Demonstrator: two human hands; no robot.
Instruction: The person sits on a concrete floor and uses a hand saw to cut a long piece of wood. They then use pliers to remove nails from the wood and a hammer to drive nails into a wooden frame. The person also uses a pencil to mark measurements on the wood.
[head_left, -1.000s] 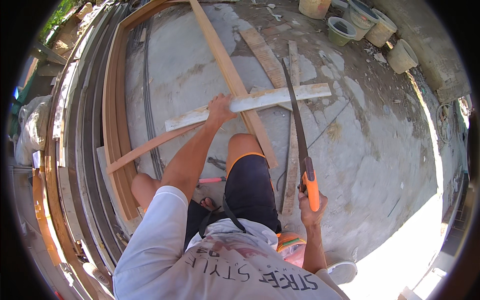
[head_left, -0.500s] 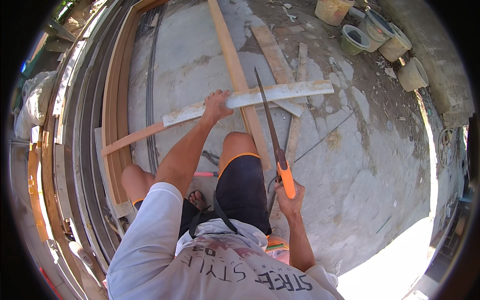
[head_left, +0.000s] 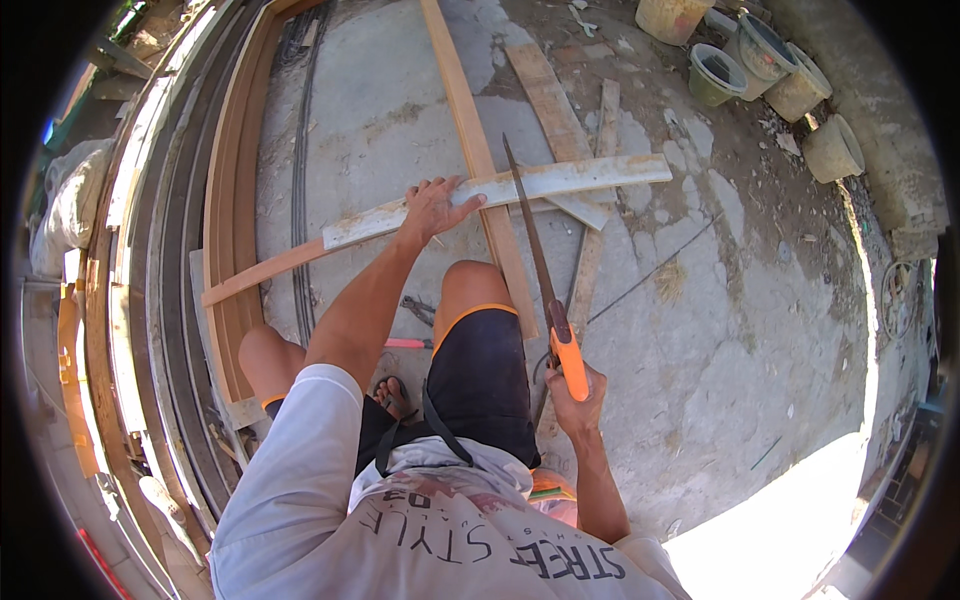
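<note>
A white-faced wooden board [head_left: 588, 178] lies crosswise over a long brown timber beam [head_left: 462, 110], its left part resting along a thin wooden strip [head_left: 268, 275]. My left hand [head_left: 428, 210] presses down on the board with its fingers over the top, the thumb stretched toward the blade. In my right hand [head_left: 577, 400] is a handsaw [head_left: 532, 232], gripped by its orange handle. The blade points away from me and crosses the board just right of the beam. Whether its teeth have cut into the board is too small to tell.
Stacked timber frames [head_left: 225, 200] run along the left. Loose planks [head_left: 545, 95] lie beyond the board. Several buckets [head_left: 716, 75] stand at the far right. Pliers [head_left: 418, 308] and a pink-red handled tool [head_left: 407, 343] lie by my knees. Thin rods [head_left: 303, 170] stretch along the floor.
My left hand has shifted slightly right on the board, and its thumb now reaches out toward the blade. The saw has moved a little away from me and to the left.
</note>
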